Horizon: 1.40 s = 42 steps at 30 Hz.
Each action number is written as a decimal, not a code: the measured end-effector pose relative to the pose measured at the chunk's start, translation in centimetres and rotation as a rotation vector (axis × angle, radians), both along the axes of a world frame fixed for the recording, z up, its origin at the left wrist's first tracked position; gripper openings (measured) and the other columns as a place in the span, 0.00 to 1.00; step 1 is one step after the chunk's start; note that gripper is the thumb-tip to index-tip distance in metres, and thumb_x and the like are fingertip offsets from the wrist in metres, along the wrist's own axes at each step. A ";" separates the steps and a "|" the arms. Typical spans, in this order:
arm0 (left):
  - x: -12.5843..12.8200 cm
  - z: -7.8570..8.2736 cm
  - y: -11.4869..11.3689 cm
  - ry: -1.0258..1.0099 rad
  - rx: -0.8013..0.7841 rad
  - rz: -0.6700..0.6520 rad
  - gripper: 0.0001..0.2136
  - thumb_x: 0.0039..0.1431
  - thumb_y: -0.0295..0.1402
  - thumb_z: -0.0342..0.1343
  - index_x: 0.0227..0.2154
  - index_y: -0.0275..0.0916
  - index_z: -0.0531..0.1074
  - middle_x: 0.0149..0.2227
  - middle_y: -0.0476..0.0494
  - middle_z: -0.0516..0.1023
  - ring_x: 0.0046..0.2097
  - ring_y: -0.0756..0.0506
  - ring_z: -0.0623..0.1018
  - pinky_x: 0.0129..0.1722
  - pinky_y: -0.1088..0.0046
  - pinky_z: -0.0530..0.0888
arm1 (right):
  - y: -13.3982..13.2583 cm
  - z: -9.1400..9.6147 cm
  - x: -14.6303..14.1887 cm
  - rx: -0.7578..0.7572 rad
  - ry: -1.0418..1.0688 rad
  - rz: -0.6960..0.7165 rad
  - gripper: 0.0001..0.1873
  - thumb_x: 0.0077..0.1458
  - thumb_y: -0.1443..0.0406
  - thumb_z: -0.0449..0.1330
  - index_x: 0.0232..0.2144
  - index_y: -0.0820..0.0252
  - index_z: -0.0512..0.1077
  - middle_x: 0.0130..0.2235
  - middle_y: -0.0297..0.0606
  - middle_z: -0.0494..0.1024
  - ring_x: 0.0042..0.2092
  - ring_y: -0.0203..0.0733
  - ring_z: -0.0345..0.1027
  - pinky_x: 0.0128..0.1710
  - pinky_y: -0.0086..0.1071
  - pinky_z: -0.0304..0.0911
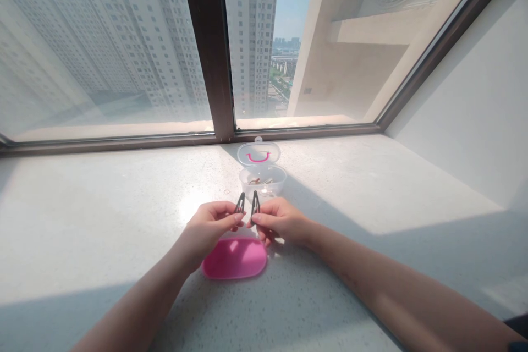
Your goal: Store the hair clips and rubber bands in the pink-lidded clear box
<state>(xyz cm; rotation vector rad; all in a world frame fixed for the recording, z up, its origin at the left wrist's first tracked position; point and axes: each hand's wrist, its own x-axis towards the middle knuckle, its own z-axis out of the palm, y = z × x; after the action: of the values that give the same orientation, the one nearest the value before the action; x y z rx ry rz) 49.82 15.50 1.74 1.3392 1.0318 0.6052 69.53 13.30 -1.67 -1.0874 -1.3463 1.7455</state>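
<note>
My left hand [208,226] pinches a dark snap hair clip [240,202] that points upward. My right hand [278,220] pinches a second dark hair clip [255,202] the same way. The two clips stand side by side, close together, above a pink oval lid or pad [235,258] that lies on the white sill. Just beyond the clips sits a small clear plastic box [263,180] with its lid [258,153] swung open; a few small items lie inside it.
The white stone windowsill [103,214] runs under a large window with a dark centre post [208,49]. A white wall [474,110] rises at the right. A tiny ring-like item [226,192] lies left of the box.
</note>
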 end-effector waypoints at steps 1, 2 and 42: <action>0.0 0.0 0.0 0.006 0.003 -0.002 0.09 0.52 0.37 0.62 0.26 0.35 0.77 0.26 0.46 0.77 0.32 0.47 0.74 0.34 0.73 0.66 | 0.0 -0.1 0.0 0.005 -0.008 0.005 0.16 0.54 0.56 0.60 0.31 0.67 0.74 0.20 0.33 0.72 0.19 0.31 0.66 0.19 0.23 0.58; 0.0 0.1 0.0 0.012 0.005 -0.002 0.09 0.52 0.37 0.62 0.26 0.35 0.77 0.26 0.47 0.76 0.31 0.48 0.73 0.32 0.73 0.65 | 0.0 -0.3 0.0 0.012 -0.022 0.013 0.16 0.55 0.56 0.60 0.31 0.67 0.74 0.19 0.33 0.72 0.19 0.31 0.65 0.19 0.23 0.58; 0.1 -1.1 0.0 0.004 0.027 -0.050 0.07 0.57 0.33 0.57 0.27 0.36 0.71 0.24 0.47 0.76 0.27 0.50 0.72 0.29 0.74 0.67 | -0.1 -0.1 0.0 0.164 -0.166 -0.078 0.09 0.55 0.64 0.57 0.26 0.64 0.70 0.17 0.29 0.67 0.16 0.29 0.57 0.14 0.22 0.51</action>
<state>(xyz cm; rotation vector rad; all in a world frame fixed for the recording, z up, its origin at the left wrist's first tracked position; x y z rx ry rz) 49.96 15.49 0.68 1.3861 0.9932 0.5811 69.49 13.18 -1.74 -1.1964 -1.4979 1.4874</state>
